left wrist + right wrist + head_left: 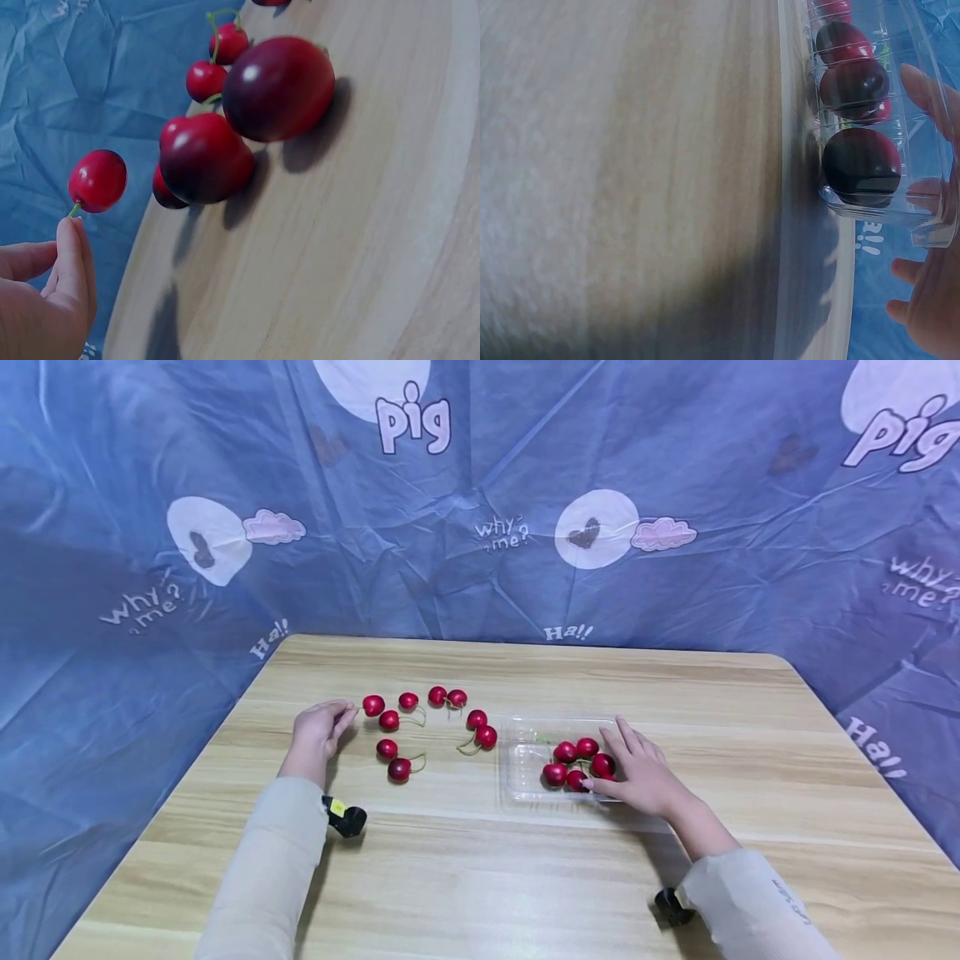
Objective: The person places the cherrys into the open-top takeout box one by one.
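With thumb and fingertips, my left hand pinches the green stem of a red cherry, which stands beyond the fingertips. Close by on the table lie more cherries, dark red with thin stems, some in pairs. A clear plastic box sits right of them, with several cherries gathered in its right half. My right hand is at the box's right end, fingers spread and fairly straight. Its thumb reaches in over the cherries. In the right wrist view, part of this hand shows through the clear wall.
The wood-grain table carries everything. Between the left hand and the box, further cherries lie in a loose arc. A blue printed cloth hangs behind the table and at its sides. Small black devices are worn at both wrists.
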`<state>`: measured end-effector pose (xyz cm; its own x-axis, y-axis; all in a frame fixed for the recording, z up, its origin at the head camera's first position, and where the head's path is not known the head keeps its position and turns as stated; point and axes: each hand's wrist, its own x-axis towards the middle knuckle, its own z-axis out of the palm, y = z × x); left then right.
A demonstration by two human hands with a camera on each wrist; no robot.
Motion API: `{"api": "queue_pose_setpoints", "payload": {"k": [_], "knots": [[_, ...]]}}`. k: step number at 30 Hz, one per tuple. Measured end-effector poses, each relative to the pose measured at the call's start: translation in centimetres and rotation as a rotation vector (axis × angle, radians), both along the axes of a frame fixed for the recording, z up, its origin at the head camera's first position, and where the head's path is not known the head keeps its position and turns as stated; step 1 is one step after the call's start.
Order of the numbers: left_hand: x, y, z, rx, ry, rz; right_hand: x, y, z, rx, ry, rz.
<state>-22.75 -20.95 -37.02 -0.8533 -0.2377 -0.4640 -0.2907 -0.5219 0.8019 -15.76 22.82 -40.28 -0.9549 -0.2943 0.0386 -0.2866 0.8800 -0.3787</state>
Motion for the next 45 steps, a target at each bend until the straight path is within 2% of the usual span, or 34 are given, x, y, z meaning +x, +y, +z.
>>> {"api": "queue_pose_setpoints", "payload": {"k": [4,11,23,32,45], "knots": [[0.6,0.5,0.4,0.021,0.033,-0.024,0.0,0.1,0.0,-0.002,-0.003,-0.004],[1.3,1.7,1.2,0.004,0.079,-0.085,-0.1,0.1,-0.1,-0.005,0.004,-0.003],[1.6,4.7,2.1,-0.001,0.176,-0.154,0.0,0.0,-0.2,-0.019,-0.01,-0.004],[1.9,7.0,2.0,0.012,0.228,-0.202,-0.1,0.1,-0.3,-0.012,-0.004,-0.003],[2.1,9.9,1.8,0.041,0.25,-0.261,0.0,0.1,0.1,-0.017,-0.023,0.0]]}}
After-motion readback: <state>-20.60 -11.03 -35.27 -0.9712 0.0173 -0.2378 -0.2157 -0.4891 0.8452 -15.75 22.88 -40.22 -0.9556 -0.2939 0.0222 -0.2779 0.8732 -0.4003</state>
